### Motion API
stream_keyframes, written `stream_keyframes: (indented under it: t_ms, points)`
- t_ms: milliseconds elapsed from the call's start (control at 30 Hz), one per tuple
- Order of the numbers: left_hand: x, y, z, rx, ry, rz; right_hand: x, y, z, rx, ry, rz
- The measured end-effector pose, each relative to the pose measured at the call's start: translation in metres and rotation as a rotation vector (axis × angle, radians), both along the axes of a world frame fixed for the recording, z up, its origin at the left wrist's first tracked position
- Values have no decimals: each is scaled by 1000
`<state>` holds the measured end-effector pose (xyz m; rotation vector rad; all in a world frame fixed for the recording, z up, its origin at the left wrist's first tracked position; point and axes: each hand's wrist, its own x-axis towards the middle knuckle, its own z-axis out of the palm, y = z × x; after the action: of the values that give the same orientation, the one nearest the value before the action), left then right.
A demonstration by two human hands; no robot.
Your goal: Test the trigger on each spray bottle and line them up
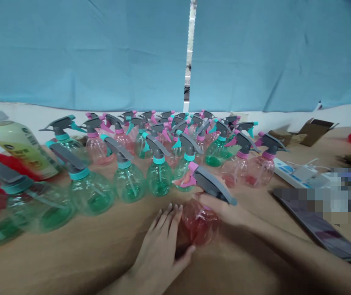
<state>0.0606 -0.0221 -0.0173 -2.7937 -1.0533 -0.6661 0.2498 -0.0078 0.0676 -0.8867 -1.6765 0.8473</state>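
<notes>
A clear pink spray bottle [198,223] with a grey and pink trigger head stands on the wooden table in front of me. My right hand [217,205] is wrapped round its neck from the right, partly hidden behind the head, with fingertips by the trigger. To the left, my left hand [163,237] is open, fingers stretched forward and thumb apart, close against the bottle's side; whether it touches is unclear. Beyond stand green spray bottles [160,180], several in a row, and pink spray bottles [259,168].
A labelled drink bottle [24,143] leans at the left beside red material [12,164]. On the right are a white power strip [295,172], a dark flat device [317,223] and an open cardboard box [313,131]. Blue cloth [101,53] hangs behind.
</notes>
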Motion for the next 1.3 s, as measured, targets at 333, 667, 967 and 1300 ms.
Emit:
stream_keyframes:
  t_ms: [333,667,967,1300]
  points:
    - [-3,1,2,12,23,17,-3,8,4,8,-4,77]
    - [-4,1,-1,32,32,5,-7,9,-4,55,9,-3]
    - [-4,1,-4,34,42,27,-7,12,3,-33,48,104]
    - [-3,0,-4,26,83,32,-8,6,-3,-47,89,113]
